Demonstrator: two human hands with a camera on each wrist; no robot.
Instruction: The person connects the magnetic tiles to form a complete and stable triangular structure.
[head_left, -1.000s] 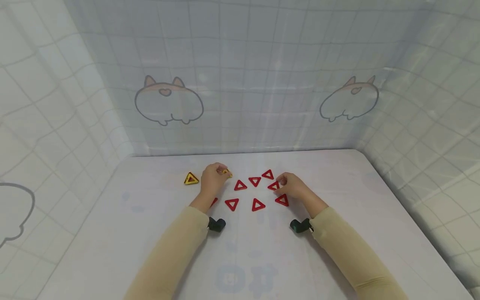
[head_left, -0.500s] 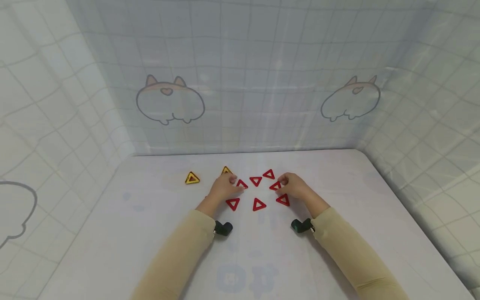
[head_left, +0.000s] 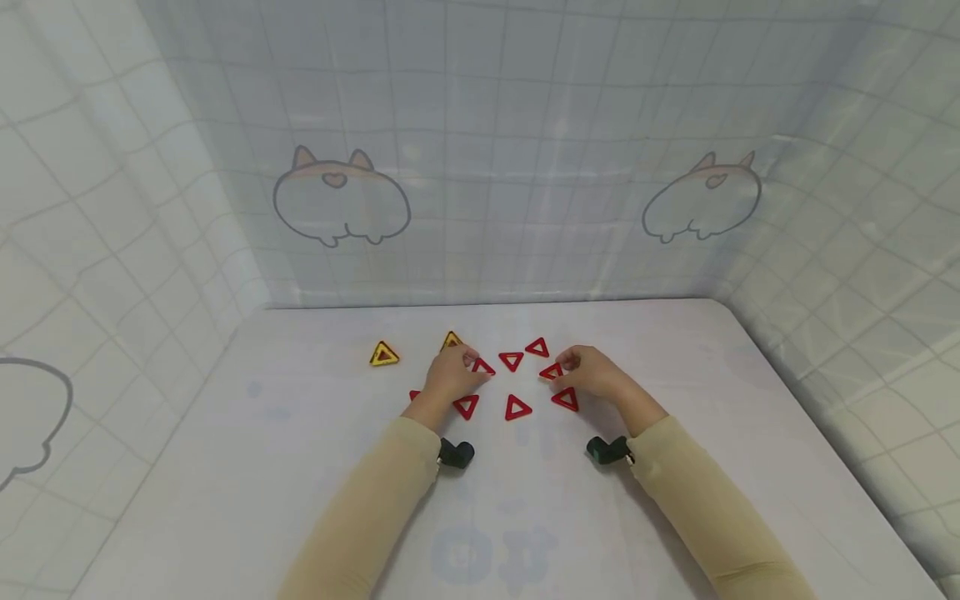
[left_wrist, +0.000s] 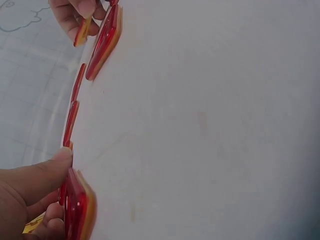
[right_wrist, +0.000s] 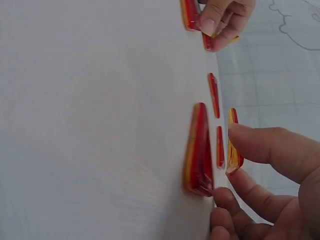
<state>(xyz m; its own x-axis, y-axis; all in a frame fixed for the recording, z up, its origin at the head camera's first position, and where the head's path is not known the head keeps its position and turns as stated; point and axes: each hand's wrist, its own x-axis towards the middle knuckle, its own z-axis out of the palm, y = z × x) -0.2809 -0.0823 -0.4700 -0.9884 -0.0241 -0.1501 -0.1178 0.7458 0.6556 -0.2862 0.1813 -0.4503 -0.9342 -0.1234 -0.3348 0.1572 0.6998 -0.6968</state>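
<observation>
The right hand point(head_left: 588, 371) has its fingers pinched narrow on a held triangle point(right_wrist: 234, 140), tilted and seemingly up off the bench point(head_left: 225, 467). The left hand point(head_left: 452, 375) has thumb and fingers closed about a low-lying triangle point(head_left: 483, 367); how firm that pinch is, I cannot tell. The likeliest trouble is a slip: the pieces are thin and look glossy, so a grip near a corner could let one twist or flick away. A near red triangle point(head_left: 565, 399) sits just below the right fingers, so lowering the held piece carelessly could knock it or land on top of it. A yellow triangle point(head_left: 452, 339) lies just beyond the left knuckles and could get nudged by a backward sweep; another yellow one point(head_left: 384, 354) is well to their left. Between the two sets of fingers lies a middle red triangle point(head_left: 512, 360), easily bumped if both hands come together. As for containers, I see none; the other triangles lie loose around the fingers, each an open frame with nothing evident inside
</observation>
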